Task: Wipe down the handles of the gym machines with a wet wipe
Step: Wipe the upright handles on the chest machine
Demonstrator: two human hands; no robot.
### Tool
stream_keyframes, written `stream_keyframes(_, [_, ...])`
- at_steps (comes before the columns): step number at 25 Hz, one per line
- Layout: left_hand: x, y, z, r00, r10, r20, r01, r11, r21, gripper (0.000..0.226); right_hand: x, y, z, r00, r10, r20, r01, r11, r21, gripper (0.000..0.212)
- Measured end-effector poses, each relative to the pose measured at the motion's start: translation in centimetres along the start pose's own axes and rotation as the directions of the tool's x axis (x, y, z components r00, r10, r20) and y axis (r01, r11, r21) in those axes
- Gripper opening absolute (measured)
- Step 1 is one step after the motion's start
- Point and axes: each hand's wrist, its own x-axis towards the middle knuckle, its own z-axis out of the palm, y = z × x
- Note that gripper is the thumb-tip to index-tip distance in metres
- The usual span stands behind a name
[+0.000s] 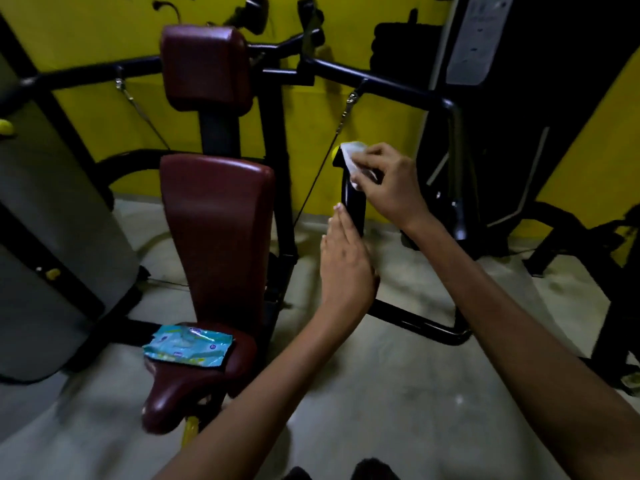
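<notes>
1. Left hand [346, 268] flat, fingers straight and together, laid against the lower left side of the black handle [354, 199]; holds nothing.
2. Right hand [388, 183] pinches a white wipe [354, 160] with curled fingers and presses it on the upper part of the handle, just under the yellow end cap [335, 153].
3. Far left: grey padded machine part [52, 237], tilted, small yellow knob [52, 273] on it; another yellow knob [5, 128] at the left edge.
4. Left of centre: dark red seat [180, 386] with a teal wipe packet [188, 346] lying flat on its rear part, near the base of the backrest.
5. Dark red backrest [214, 230] stands above the seat, leaning back; dark red headrest [206, 67] above it, apart from the backrest.
6. Yellow lever [190, 429] sticks out below the seat front.
7. Centre: black frame bar [381, 81] runs right from behind the headrest, bends down at the right; a metal clip [350, 100] hangs from it with a thin cable [318, 181] going down left of the handle.
8. Handle upright, slightly tilted, between the two hands, right of the backrest.
9. Right: dark machine column [519, 98] with a pale label panel [479, 36] on top.
10. Yellow wall [363, 22] behind everything; pale floor [398, 393] below, both bare forearms reaching in from the bottom edge.
</notes>
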Motion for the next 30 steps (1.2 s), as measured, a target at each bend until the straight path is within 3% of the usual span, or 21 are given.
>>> stream_keyframes(3, [-0.4,0.6,1.6,0.980,-0.023,-0.197,0.055,0.985,0.162,0.081,0.3,1.1,-0.8,0.987,-0.120,0.103,0.119,0.993,0.014,0.021])
stream_keyframes(6, [-0.8,1.4,2.2,0.954,-0.107,-0.281,0.181,0.951,0.252,0.090,2.5,1.8,-1.1,0.986,-0.111,0.126,0.106,0.993,0.046,0.018])
stream_keyframes(8, [-1.9,2.4,2.9,0.937,-0.149,-0.315,0.252,0.915,0.315,0.083,2.3,2.3,-1.1,0.965,-0.187,0.184,0.183,0.982,0.042,0.017])
stream_keyframes(12, [-4.0,5.0,3.7,0.931,-0.308,-0.195,0.359,0.870,0.337,0.090,-0.2,2.4,-1.8,0.868,-0.368,0.333,0.353,0.930,0.107,0.016])
stream_keyframes(17, [-4.5,5.4,3.4,0.928,-0.335,-0.165,0.373,0.852,0.367,0.097,3.3,2.1,-2.1,0.937,-0.199,0.286,0.196,0.980,0.039,0.019])
stream_keyframes(23, [-4.4,5.4,3.3,0.930,-0.325,-0.172,0.366,0.862,0.352,0.098,-1.5,2.1,-2.3,0.873,-0.361,0.328,0.335,0.932,0.137,0.015])
stream_keyframes(27, [-4.6,5.2,3.4,0.927,-0.325,-0.185,0.371,0.860,0.349,0.100,1.3,1.5,-2.3,0.915,-0.240,0.325,0.236,0.970,0.053,0.020])
stream_keyframes(30, [-4.5,5.3,3.5,0.926,-0.318,-0.204,0.373,0.855,0.361,0.101,0.2,1.5,-2.0,0.912,-0.260,0.319,0.259,0.965,0.046,0.018])
